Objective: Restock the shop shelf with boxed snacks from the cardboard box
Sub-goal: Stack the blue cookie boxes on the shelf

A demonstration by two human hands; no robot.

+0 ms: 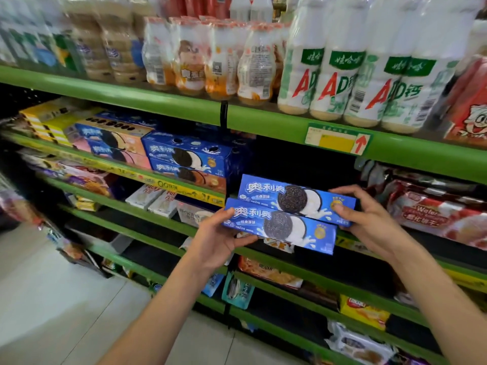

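I hold two long blue biscuit boxes in front of the green shelf (pixel 290 122), one in each hand, level with the dark gap just right of the stacked blue boxes (pixel 189 164) already there. My left hand (pixel 218 238) carries the nearer box (pixel 280 226) by its left end, thumb over the top edge and fingers (pixel 246 239) curled under the bottom. My right hand (pixel 369 217) takes the farther box (pixel 296 198) by its right end, thumb along the top and fingers wrapped around the printed face. The two boxes overlap, the nearer one covering the lower edge of the other; whether they touch I cannot tell.

These look like thin card cartons, light enough for one hand each, and stiff along their length, so an end grip keeps them straight. The card should be smooth but not slippery, and the flat faces give my fingers plenty to press against. What is inside is likely to crack if I squeeze hard or drop a box, and the corners would dent against the shelf edge. I judge the best hold is where I have it, around the short end with thumb opposite fingers, then sliding each box in flat next to the stacked blue boxes, long side facing out.
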